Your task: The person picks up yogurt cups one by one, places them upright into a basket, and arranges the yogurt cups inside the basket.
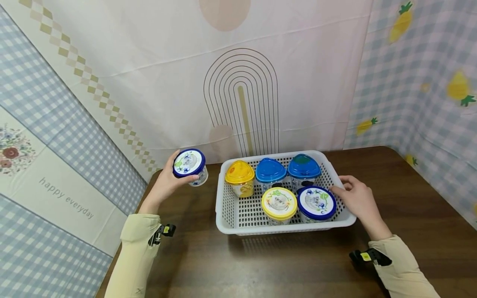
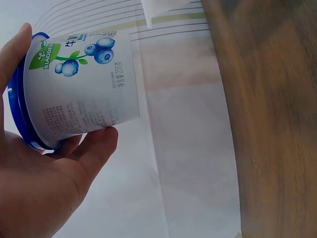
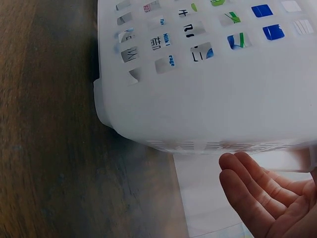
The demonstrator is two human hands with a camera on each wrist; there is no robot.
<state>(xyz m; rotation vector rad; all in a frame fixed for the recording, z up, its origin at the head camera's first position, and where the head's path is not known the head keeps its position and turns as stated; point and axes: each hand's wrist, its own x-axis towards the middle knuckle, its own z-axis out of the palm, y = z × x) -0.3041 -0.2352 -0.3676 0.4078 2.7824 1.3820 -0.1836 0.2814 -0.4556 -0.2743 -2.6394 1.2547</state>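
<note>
My left hand (image 1: 165, 182) holds a yogurt cup (image 1: 189, 162) with a dark blue rimmed lid, above the table to the left of the basket. In the left wrist view, blueberries are printed on the side of this yogurt cup (image 2: 81, 84), and fingers and thumb span it near the lid. At the right end of a white plastic basket (image 1: 232, 229), my right hand (image 1: 359, 198) grips the rim, its thumb over the edge. Seen from the right wrist, several fingers (image 3: 252, 193) lie outside the basket wall (image 3: 208, 104); the thumb is out of sight there.
Inside the basket stand a yellow-lidded cup (image 1: 240, 174), two blue-lidded cups (image 1: 270, 169), a round yellow-rimmed cup (image 1: 279, 203) and a dark blue-rimmed cup (image 1: 316, 202). The basket rests on a brown wooden table (image 1: 261, 265). Patterned cloth (image 1: 167, 82) hangs behind.
</note>
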